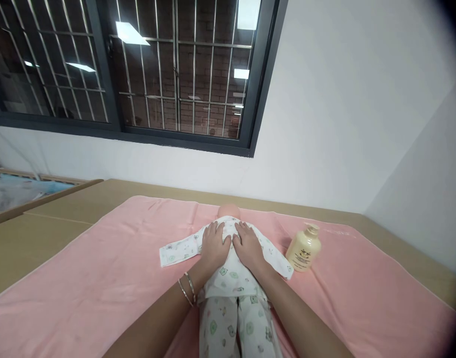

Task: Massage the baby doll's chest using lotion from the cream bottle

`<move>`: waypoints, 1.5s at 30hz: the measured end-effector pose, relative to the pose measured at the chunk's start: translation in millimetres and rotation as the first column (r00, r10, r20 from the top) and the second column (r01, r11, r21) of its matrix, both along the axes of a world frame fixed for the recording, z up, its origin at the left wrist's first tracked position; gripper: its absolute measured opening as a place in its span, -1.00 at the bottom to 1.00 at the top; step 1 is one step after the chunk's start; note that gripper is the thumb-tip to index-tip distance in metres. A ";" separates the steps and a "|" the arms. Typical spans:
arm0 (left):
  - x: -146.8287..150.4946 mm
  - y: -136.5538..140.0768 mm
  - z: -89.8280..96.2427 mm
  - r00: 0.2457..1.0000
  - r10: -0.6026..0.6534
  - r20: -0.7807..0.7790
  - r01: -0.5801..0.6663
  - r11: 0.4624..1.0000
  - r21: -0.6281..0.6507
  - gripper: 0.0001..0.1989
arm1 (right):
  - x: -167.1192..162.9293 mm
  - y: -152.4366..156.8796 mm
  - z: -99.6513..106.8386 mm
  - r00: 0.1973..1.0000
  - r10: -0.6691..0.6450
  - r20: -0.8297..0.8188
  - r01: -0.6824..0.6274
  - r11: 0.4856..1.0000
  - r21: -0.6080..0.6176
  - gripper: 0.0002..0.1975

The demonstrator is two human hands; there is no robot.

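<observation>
A baby doll [229,211] lies on the pink blanket [112,278], its head away from me. It wears a white patterned top [231,276] with the sleeves spread to both sides, and matching trousers [220,325]. My left hand [215,244] rests flat on the left of the doll's chest, fingers pointing toward its head. On the right of the chest lies my right hand [248,246], also flat, with the two thumbs close together. Neither hand grips anything. Beside the right sleeve's end stands a cream lotion bottle [303,248].
Under the blanket is a wooden table [64,214], its far edge near a white wall [325,124]. A dark-framed window [187,134] with metal bars is above. At far left, a wood-edged bin [30,191] holds blue and white material.
</observation>
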State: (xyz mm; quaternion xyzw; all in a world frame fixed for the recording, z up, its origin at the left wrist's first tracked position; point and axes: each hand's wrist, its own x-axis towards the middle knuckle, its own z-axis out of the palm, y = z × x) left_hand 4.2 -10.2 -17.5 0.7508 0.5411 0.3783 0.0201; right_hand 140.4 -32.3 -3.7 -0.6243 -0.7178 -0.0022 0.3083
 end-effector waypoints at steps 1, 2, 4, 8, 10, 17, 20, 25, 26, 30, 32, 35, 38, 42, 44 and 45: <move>0.1 0.4 -0.3 1.000 -0.007 -0.006 0.007 1.000 0.002 -0.55 | 1.2 2.2 -0.9 1.000 0.027 0.003 -0.027 1.000 -0.007 -0.50; 0.0 0.6 -0.3 1.000 -0.017 -0.009 0.017 1.000 0.007 -0.55 | 2.3 4.0 -1.8 0.999 0.046 0.006 -0.046 0.999 -0.012 -0.50; -0.6 0.2 0.0 0.999 -0.046 0.006 0.046 0.999 0.026 -0.57 | 3.5 5.6 -2.9 0.997 0.071 0.009 -0.071 0.997 -0.004 -0.50; -2.0 -3.4 1.0 0.991 -0.095 0.094 0.087 0.993 0.084 -0.66 | 2.3 1.1 -3.5 0.999 0.046 0.009 -0.046 0.996 0.074 -0.55; -2.2 -5.8 1.2 0.988 -0.084 0.126 0.071 0.992 0.103 -0.68 | 0.4 -3.0 -4.3 1.000 -0.017 -0.001 0.017 0.993 0.113 -0.60; -0.5 -5.7 1.2 0.992 0.033 0.126 -0.038 0.999 0.034 -0.60 | -2.6 -10.7 -4.1 0.985 -0.154 -0.071 0.162 0.980 0.113 -0.66; 0.3 -1.2 0.1 0.995 0.043 0.091 -0.043 0.999 -0.007 -0.55 | -0.2 -6.9 -0.9 0.993 -0.100 -0.069 0.104 0.993 0.061 -0.60; -1.1 2.5 -1.8 0.998 -0.067 0.007 0.067 0.998 -0.019 -0.49 | 4.5 2.9 -1.9 0.998 0.061 -0.026 -0.061 0.998 0.031 -0.53; -1.7 2.3 -1.7 0.995 -0.095 -0.005 0.095 0.995 -0.022 -0.48 | 4.9 3.5 -2.5 0.997 0.073 -0.021 -0.072 0.997 0.036 -0.53; -3.9 -0.4 0.3 0.990 -0.137 -0.015 0.136 0.990 -0.040 -0.44 | 3.9 -0.1 -2.3 0.998 0.067 -0.006 -0.066 0.993 0.095 -0.56; -4.9 -2.5 1.4 0.989 -0.147 -0.013 0.147 0.989 -0.032 -0.43 | 2.6 -3.8 -0.8 0.999 0.051 0.001 -0.050 0.991 0.125 -0.58; -5.7 -5.7 2.0 0.991 -0.134 -0.002 0.134 0.991 0.030 -0.45 | 0.4 -9.2 1.6 1.000 -0.006 -0.013 0.008 0.991 0.134 -0.60; -5.5 -7.4 0.4 0.997 -0.081 0.017 0.079 0.992 0.097 -0.48 | -1.7 -13.2 3.1 0.995 -0.086 -0.051 0.091 0.991 0.101 -0.62; -4.1 -4.6 -3.5 0.999 -0.032 0.031 0.030 0.997 0.072 -0.52 | -2.5 -13.7 3.6 0.986 -0.130 -0.101 0.136 0.989 0.062 -0.61; -3.6 -1.8 -4.5 0.999 -0.045 0.029 0.044 0.998 0.040 -0.51 | -1.6 -10.7 3.0 0.989 -0.108 -0.100 0.114 0.992 0.055 -0.59; -3.5 -0.5 -4.4 0.998 -0.059 0.026 0.059 0.998 0.022 -0.50 | -0.9 -8.5 2.6 0.992 -0.087 -0.095 0.092 0.995 0.048 -0.57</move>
